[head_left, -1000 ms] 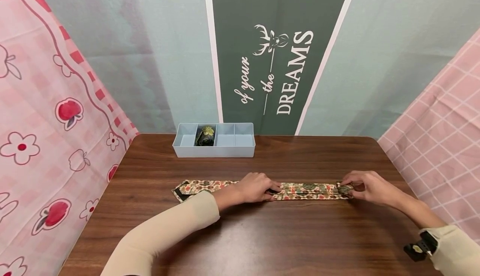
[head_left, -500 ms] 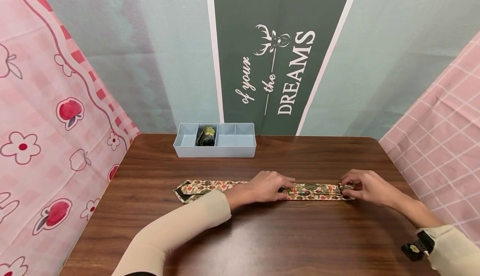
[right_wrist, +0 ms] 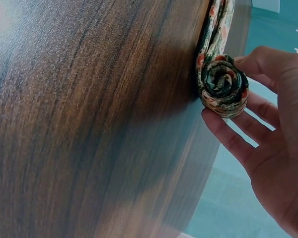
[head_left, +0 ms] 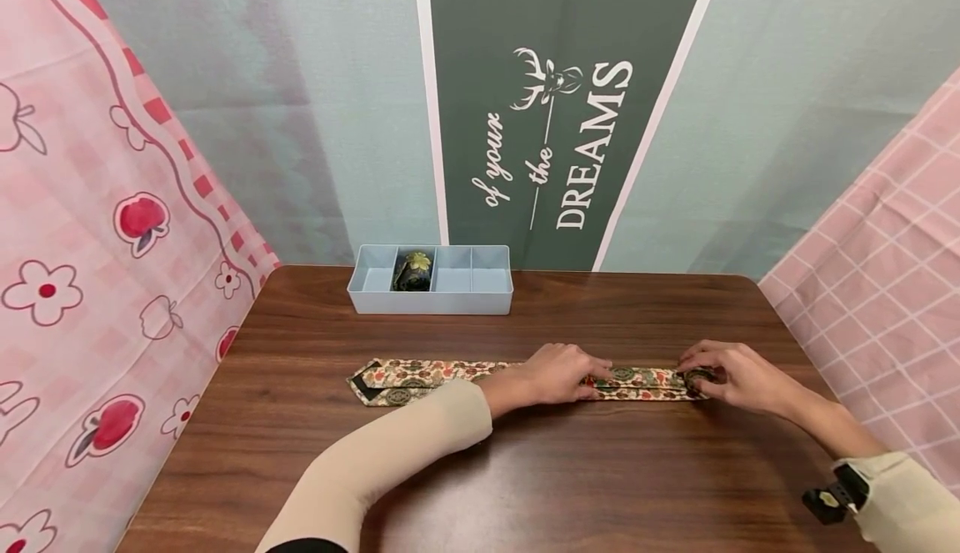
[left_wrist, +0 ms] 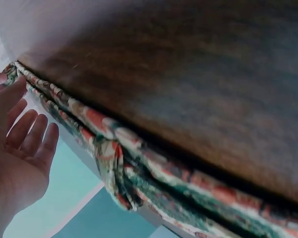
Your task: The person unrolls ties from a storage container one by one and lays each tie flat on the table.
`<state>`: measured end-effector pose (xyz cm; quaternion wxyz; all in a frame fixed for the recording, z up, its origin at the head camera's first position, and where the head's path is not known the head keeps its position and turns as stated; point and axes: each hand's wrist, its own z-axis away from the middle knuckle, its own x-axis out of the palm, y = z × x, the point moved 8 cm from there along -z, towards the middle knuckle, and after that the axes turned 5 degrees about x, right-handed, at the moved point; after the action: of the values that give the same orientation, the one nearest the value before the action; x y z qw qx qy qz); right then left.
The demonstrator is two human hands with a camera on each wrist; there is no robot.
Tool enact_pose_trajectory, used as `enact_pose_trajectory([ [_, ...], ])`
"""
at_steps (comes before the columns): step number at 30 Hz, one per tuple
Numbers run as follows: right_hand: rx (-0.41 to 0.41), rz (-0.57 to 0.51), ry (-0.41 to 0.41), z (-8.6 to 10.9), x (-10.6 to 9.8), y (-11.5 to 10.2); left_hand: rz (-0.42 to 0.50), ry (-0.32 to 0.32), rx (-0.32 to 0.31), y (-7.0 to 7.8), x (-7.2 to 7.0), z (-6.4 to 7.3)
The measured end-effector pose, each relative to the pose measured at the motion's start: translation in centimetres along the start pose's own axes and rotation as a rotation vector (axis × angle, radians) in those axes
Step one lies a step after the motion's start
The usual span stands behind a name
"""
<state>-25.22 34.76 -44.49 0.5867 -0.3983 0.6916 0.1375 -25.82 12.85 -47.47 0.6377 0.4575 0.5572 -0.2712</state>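
Note:
A floral necktie [head_left: 442,371], folded double, lies lengthwise across the table, its pointed end with dark lining at the left. Its right end is wound into a small roll [right_wrist: 222,84], whose spiral faces the right wrist camera. My right hand [head_left: 738,376] holds this roll between thumb and fingers. Over the tie's middle lies my left hand [head_left: 558,374], thumb on the near side and fingers on the far side. In the left wrist view the left hand's fingers [left_wrist: 32,136] look loose and relaxed beside the tie; a fabric keeper loop [left_wrist: 114,171] shows further along.
A light blue divided box [head_left: 430,303] stands at the table's back edge. One compartment holds a dark rolled necktie [head_left: 413,272] with a yellow-green pattern. The brown wooden table [head_left: 570,486] is bordered by fabric hangings at the back and both sides.
My left hand has slid rightward along the tie, towards the roll. The right hand stays at the right end, where the roll's spiral has turned slightly.

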Motion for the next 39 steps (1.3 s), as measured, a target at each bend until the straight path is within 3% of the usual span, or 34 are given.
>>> enact_pose_trajectory([
  [6, 0.02, 0.021, 0.011, 0.1, 0.1, 0.2, -0.057, -0.023, -0.015, -0.1, 0.6, -0.2],
  [19, -0.028, -0.005, 0.056, 0.3, -0.1, 0.3, -0.034, -0.022, -0.036, -0.5, 0.6, 0.3],
  [31, 0.013, 0.011, -0.01, 0.6, 0.1, 0.5, -0.032, -0.02, -0.03, -1.0, 0.3, 1.8],
  [39, 0.019, 0.031, 0.043, 0.7, 0.1, 0.5, -0.043, -0.026, -0.031, -1.4, 0.3, 2.6],
])
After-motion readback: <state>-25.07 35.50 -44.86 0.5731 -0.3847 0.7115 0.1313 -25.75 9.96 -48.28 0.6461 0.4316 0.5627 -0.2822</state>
